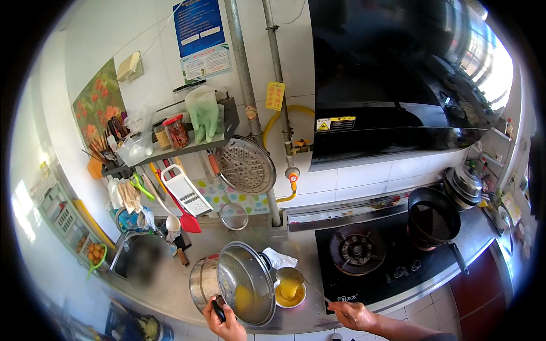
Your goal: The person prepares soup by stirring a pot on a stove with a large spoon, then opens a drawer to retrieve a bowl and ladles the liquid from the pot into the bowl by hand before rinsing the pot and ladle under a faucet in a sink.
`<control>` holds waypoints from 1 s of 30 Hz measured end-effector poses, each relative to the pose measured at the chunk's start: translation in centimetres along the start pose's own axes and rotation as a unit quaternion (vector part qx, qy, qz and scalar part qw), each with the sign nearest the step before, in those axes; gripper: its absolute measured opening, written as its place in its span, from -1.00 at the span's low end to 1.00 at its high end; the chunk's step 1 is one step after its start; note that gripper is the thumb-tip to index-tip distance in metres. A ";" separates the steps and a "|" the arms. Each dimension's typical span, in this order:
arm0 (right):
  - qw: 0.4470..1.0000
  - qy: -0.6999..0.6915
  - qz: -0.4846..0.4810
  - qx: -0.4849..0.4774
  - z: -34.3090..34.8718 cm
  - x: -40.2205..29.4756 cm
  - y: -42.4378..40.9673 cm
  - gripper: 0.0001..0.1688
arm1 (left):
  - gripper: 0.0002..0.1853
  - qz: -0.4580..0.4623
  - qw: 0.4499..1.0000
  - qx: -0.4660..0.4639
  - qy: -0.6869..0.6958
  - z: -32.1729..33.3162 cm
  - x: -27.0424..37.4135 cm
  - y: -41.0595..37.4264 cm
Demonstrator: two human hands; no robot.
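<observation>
My left hand (225, 323) grips the black side handle of a steel pot (204, 277), which is tilted on its side with its mouth facing right. Some yellow food lies inside the pot. Just right of its rim, a small white bowl (303, 298) holds yellow, soft food. Above this bowl is the steel head of a ladle (290, 274), with yellow food hanging from it into the bowl. My right hand (350, 314) is shut on the end of the ladle's thin handle, near the stove's front left corner.
A black gas stove (392, 277) lies to the right, bearing a dark wok (435, 221) with its handle towards the front. A white cloth or paper (279, 258) lies behind the bowl. The sink (123, 255) is at left. Utensils, including a grater (187, 192), hang from a wall shelf.
</observation>
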State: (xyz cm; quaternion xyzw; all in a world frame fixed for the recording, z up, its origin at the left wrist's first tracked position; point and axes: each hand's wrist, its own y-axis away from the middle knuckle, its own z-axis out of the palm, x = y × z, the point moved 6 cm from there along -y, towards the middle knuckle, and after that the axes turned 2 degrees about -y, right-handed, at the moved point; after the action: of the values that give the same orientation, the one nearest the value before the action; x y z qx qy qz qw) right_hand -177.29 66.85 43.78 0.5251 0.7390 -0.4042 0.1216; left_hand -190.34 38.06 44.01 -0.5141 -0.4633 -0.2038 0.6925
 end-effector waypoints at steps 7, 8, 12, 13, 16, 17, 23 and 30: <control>0.994 0.033 -0.067 -0.084 0.6 -1.5 1.2 -0.58 | -0.67 -0.018 1.000 0.007 0.018 -0.2 0.5 -0.2; 0.997 0.015 -0.060 -0.052 1.1 -0.2 2.1 -0.63 | -0.67 -0.018 0.999 0.007 0.028 -0.2 0.3 -0.2; 0.929 -0.212 0.283 0.108 -1.2 1.4 0.6 -0.72 | -0.68 -0.024 1.000 -0.006 0.019 -0.4 -0.6 0.3; 0.933 -0.228 0.261 0.102 -0.9 1.0 -0.3 -0.72 | -0.68 -0.026 1.000 -0.017 -0.003 -0.4 -0.7 0.5; 0.949 -0.212 0.228 0.047 1.1 0.6 -2.7 -0.73 | -0.69 0.020 0.999 -0.016 -0.021 0.5 1.8 0.8; 0.971 -0.160 0.176 0.025 2.3 0.3 -3.7 -0.74 | -0.69 0.043 0.999 -0.009 -0.020 1.0 3.1 1.0; 0.989 0.026 -0.139 -0.053 10.1 -2.9 -8.1 -0.60 | -0.72 0.019 0.999 -0.013 -0.025 2.1 4.9 2.0; 0.974 0.083 -0.060 -0.204 10.6 -5.8 -9.8 -0.69 | -0.71 0.111 0.986 -0.053 -0.116 3.5 7.9 2.3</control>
State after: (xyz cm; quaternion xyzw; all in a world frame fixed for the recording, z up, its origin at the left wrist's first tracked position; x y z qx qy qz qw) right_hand -186.01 54.08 45.07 0.4758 0.8435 -0.2064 0.1398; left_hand -186.28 43.58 49.70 -0.6185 -0.4687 -0.0886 0.6244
